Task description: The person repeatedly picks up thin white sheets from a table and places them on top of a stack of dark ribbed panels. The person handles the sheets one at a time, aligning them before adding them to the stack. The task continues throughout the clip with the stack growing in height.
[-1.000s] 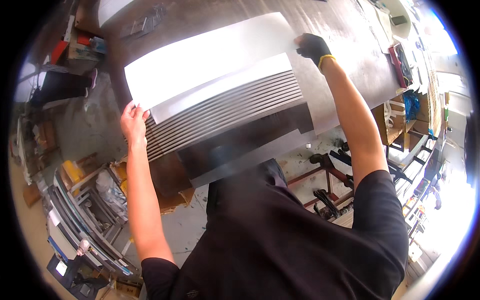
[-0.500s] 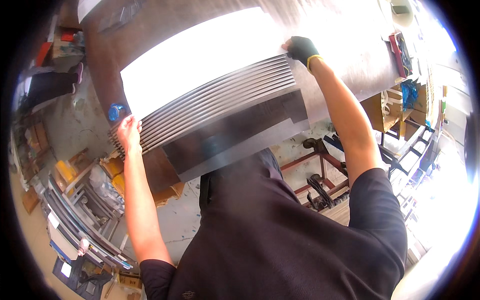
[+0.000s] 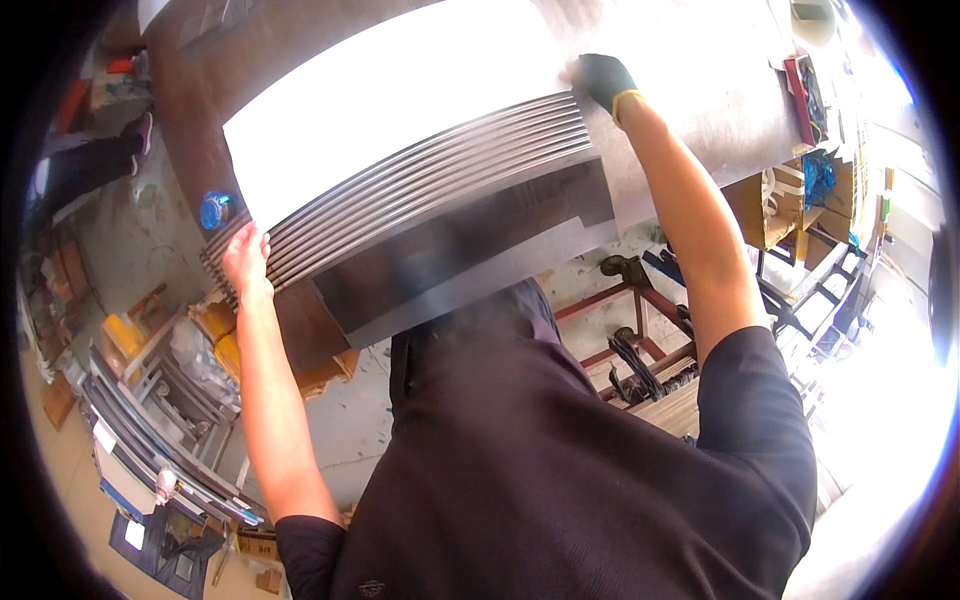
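A large white sheet [image 3: 390, 110] lies over a row of thin metal tubes [image 3: 430, 172] on the table. My bare left hand [image 3: 246, 258] pinches the sheet's near left corner, beside the tubes' left ends. At the sheet's near right corner is my right hand [image 3: 604, 82], in a black fingerless glove with a yellow cuff. Its fingertips close on that corner, slightly blurred and washed out by glare. Nearer my body, a dark, shiny flat panel [image 3: 480, 235] with a paler grey near strip runs along the tubes.
A blue roll [image 3: 215, 210] stands left of the sheet on the brown metal table [image 3: 195, 110]. At the table's right edge is a red box [image 3: 800, 98]. A cardboard box [image 3: 765, 205] and red metal frame [image 3: 655, 310] stand beyond the near edge. Another person's leg [image 3: 95, 170] shows at far left.
The whole view has shifted slightly, with the table and sheet sitting higher and further left in the picture. Both hands stay at the sheet's corners.
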A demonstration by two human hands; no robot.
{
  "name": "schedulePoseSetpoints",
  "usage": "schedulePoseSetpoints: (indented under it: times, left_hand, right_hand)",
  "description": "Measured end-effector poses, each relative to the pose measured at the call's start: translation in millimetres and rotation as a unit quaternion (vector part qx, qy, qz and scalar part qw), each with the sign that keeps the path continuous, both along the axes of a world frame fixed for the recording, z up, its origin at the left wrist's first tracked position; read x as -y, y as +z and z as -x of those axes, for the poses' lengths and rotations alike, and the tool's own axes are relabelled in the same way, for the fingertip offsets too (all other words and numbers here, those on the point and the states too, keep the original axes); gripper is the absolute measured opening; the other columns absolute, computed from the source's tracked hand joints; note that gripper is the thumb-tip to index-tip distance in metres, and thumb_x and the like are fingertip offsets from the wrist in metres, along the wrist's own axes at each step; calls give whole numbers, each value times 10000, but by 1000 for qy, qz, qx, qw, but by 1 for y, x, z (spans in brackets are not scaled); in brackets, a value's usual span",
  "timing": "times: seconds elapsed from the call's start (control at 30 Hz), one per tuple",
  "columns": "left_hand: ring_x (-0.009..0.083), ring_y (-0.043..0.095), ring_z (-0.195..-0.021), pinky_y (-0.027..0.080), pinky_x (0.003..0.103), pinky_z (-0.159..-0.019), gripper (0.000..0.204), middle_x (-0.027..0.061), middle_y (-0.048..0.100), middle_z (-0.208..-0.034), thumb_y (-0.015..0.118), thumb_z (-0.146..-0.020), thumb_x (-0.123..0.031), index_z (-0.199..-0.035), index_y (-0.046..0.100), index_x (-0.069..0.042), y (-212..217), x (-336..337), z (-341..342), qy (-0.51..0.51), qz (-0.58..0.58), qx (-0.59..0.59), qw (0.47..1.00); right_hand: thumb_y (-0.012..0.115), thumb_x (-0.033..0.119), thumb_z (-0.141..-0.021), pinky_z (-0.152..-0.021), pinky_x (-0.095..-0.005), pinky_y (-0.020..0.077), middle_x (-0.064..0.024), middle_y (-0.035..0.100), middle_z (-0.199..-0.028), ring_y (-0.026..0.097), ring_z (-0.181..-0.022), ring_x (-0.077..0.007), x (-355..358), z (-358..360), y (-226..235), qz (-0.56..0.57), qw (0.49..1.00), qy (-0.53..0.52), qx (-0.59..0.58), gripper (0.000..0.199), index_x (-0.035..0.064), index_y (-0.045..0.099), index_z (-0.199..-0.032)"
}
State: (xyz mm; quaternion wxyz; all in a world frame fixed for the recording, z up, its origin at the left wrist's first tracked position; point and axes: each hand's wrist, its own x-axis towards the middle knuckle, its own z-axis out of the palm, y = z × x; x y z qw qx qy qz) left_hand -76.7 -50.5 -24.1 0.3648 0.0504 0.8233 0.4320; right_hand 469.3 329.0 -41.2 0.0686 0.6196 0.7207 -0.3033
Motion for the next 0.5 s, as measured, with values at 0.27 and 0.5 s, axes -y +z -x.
schedulePoseSetpoints:
  times: [0.27,0.5]
  left_hand:
    - [49,626,-772,493,168,-629,187,-9,681,-925,697,-979,-118,-1148,683,-40,-7,6,4,-8,-30,-13,999]
    - [47,571,-727,474,179,-641,159,-20,643,-850,703,-976,-113,-1096,684,-11,12,2,-8,6,-72,-47,996]
  right_hand:
    - [771,382,-850,-819,-368,509,-99,746,-910,666,-846,-221,-2,-10,-17,-53,997,39,-29,321,88,775,-982]
    - [778,401,-848,-837,-342,502,-88,750,-914,658,-847,-195,6,-6,8,-22,996,0,-82,355,85,785,-1008]
